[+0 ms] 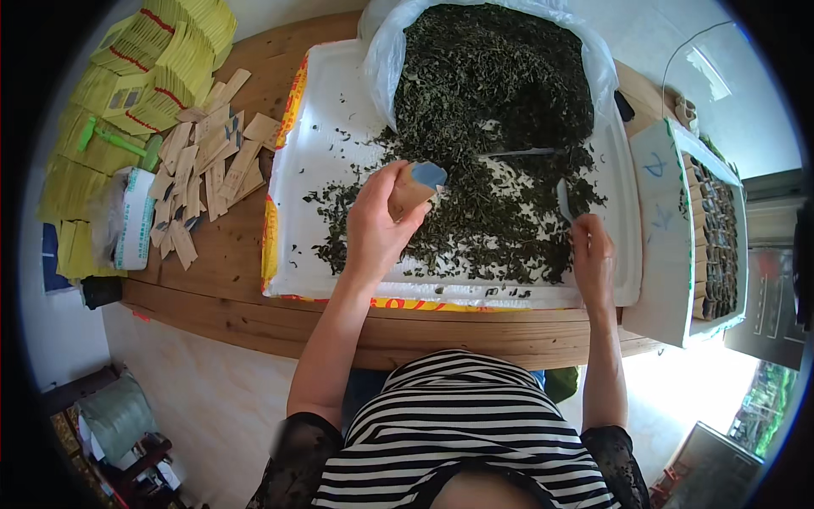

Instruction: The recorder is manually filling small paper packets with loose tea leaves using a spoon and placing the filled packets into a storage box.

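My left hand (pixel 381 219) grips a small brown paper pouch (pixel 409 193), its blue-grey lined mouth spread wide and tilted up to the right. I cannot see what is inside it. In my right hand (pixel 593 248) is a pale spoon-like scoop (pixel 563 198), pointing away from me over dark dried leaves, which look like tea. The leaves (pixel 458 223) lie scattered across a white foam tray (pixel 337 108). At the tray's far side, a clear plastic bag (pixel 385 89) lies open, filled with more leaves. A thin pale strip (pixel 518 153) rests among the leaves by the bag's mouth.
Flat brown paper pouches (pixel 216 153) are heaped on the wooden table (pixel 267 57) at left. Beyond them are stacked yellow packets (pixel 184 70), a green plastic tool (pixel 121 141) and a white box (pixel 133 216). At right, a white foam box (pixel 661 242) holds rows of upright pouches (pixel 715 242).
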A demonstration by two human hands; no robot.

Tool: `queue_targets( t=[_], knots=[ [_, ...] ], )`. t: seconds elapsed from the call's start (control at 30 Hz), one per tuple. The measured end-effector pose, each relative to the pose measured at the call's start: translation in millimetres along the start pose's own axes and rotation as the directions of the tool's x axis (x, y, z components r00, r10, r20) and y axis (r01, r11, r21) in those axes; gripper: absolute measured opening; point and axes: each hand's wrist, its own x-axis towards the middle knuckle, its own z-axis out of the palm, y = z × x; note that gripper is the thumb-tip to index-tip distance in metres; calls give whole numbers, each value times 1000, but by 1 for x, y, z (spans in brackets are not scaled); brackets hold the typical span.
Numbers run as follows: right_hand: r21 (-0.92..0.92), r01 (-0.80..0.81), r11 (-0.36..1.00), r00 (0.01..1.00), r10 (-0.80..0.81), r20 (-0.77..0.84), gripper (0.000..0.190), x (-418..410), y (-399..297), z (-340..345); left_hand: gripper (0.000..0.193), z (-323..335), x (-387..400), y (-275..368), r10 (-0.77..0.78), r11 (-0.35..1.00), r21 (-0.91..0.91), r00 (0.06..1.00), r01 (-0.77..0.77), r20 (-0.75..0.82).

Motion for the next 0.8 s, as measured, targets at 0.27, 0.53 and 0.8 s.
queue_targets(
  t=[0.27,0.53,0.8],
  knots=[
    [30,253,967,964,-255,77,7,83,-41,-6,54,0,1,-11,20,1000,2,999,-20,-34],
    [41,544,838,806,-536,253,18,137,-41,50,52,-2,4,-6,-80,991,-106,997,77,-25],
    [396,154,905,958,-236,166,10,127,-57,111,54,-2,10,-12,-21,997,-69,998,17,-60]
  ],
)
